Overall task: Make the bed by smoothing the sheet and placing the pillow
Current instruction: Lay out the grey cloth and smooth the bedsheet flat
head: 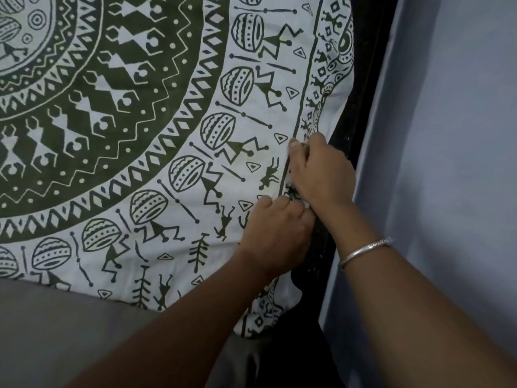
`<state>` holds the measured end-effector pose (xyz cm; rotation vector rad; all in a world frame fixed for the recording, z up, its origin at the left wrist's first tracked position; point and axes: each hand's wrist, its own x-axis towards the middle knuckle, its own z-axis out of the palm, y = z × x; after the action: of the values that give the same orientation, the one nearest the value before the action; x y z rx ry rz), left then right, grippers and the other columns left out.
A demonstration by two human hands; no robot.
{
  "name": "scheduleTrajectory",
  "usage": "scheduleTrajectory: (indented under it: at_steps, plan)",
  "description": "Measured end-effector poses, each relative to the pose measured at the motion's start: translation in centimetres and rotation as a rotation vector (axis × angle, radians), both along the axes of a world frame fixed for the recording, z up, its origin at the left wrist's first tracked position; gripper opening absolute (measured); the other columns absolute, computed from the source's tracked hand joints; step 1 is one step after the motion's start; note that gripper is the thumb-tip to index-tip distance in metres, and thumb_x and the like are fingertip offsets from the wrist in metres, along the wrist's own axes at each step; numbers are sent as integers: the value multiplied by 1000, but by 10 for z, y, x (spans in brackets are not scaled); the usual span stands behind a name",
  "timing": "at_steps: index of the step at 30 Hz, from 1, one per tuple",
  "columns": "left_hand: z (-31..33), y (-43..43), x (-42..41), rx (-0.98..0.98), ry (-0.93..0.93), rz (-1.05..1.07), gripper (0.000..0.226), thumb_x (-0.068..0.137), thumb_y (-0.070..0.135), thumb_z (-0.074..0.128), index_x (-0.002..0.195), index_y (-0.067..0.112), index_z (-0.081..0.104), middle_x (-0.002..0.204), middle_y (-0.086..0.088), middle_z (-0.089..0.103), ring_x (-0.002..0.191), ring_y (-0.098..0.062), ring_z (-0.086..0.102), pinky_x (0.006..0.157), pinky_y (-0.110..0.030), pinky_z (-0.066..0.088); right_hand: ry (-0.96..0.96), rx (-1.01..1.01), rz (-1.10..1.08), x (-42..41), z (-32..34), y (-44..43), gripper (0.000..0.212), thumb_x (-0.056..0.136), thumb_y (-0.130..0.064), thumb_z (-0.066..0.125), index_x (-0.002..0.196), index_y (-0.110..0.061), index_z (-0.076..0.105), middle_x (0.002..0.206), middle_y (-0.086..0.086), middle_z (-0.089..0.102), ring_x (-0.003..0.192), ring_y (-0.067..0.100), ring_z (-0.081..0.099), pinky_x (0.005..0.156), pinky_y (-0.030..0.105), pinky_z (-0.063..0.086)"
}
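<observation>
A white sheet [156,113] printed with dark green rings, drums and stick figures covers the bed across most of the view. My right hand [319,172] grips the sheet's right edge, fingers curled over the fabric beside the dark bed frame. My left hand [275,228] sits just below it, fingers bent and pinching the same edge. A silver bangle [363,252] circles my right wrist. No pillow is in view.
A dark bed frame edge [361,113] runs along the sheet's right side. A pale blue-grey wall [447,163] stands close behind it. Plain grey fabric [70,326] lies at the lower left, below the sheet's hem.
</observation>
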<state>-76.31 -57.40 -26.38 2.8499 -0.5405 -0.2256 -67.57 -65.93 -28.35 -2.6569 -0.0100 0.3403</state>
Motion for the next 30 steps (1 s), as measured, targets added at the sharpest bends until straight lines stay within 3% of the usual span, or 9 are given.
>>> scheduleTrajectory:
  at_steps: [3, 8, 12, 14, 16, 19, 25, 28, 30]
  plan:
    - [-6, 9, -5, 31, -16, 39, 7, 70, 22, 63, 72, 16, 61, 67, -2, 57, 59, -20, 48, 59, -29, 26, 76, -24, 84, -9, -4, 2, 41, 98, -51, 33, 102, -12, 45, 85, 9, 59, 76, 30, 55, 64, 34, 37]
    - [-9, 7, -11, -67, 8, -49, 18, 78, 25, 49, 85, 15, 61, 84, -6, 61, 70, -22, 53, 64, -32, 39, 19, 42, 10, -6, -10, -3, 35, 103, -37, 29, 89, -14, 50, 78, 10, 57, 77, 32, 57, 62, 32, 35]
    - [-3, 13, 2, -77, -62, 202, 28, 83, 22, 56, 108, 10, 62, 111, -13, 62, 96, -28, 59, 80, -40, 45, 6, 62, -36, 13, -8, -1, 29, 101, -37, 33, 86, -16, 47, 83, 11, 61, 78, 31, 57, 63, 33, 36]
    - [-5, 23, 21, -8, -62, 290, 44, 87, 28, 52, 127, 10, 54, 133, -16, 52, 122, -33, 49, 99, -50, 37, 10, 101, -65, 25, -6, 4, 31, 99, -43, 36, 91, -15, 46, 82, 5, 58, 76, 26, 56, 63, 32, 37]
    - [-10, 32, 43, 108, 49, 281, 62, 92, 39, 43, 146, 13, 30, 154, -14, 25, 142, -36, 21, 110, -58, 17, 8, 119, -60, 38, -6, 6, 36, 97, -48, 39, 103, -13, 44, 85, 0, 56, 75, 21, 53, 63, 31, 35]
    - [-21, 39, 70, 278, 152, 116, 70, 96, 52, 21, 151, 17, -3, 159, -5, -13, 144, -33, -15, 113, -60, -5, 14, 14, 14, 55, -9, 5, 38, 99, -45, 35, 116, -11, 39, 91, 3, 54, 76, 23, 49, 62, 32, 33]
    - [-8, 49, 119, 222, 57, 59, 69, 97, 49, 24, 152, 16, 0, 160, -4, -7, 146, -26, -11, 115, -54, -7, -137, -77, -53, 84, -2, 9, 40, 100, -37, 36, 128, -8, 40, 121, 15, 53, 101, 29, 55, 66, 32, 35]
    - [-3, 64, 134, 183, -63, 296, 63, 97, 41, 24, 151, 14, 8, 159, -11, 2, 146, -31, -3, 116, -54, -4, -434, -140, 209, 85, 2, 18, 41, 93, -32, 45, 123, -5, 51, 122, 18, 54, 106, 34, 52, 77, 39, 43]
    - [-4, 75, 143, 153, -6, 427, 59, 98, 38, 23, 152, 18, 11, 159, -12, 4, 146, -34, -1, 115, -57, -3, -430, -147, 524, 85, -3, 28, 46, 92, -31, 44, 129, -6, 52, 131, 16, 54, 116, 36, 51, 91, 48, 43]
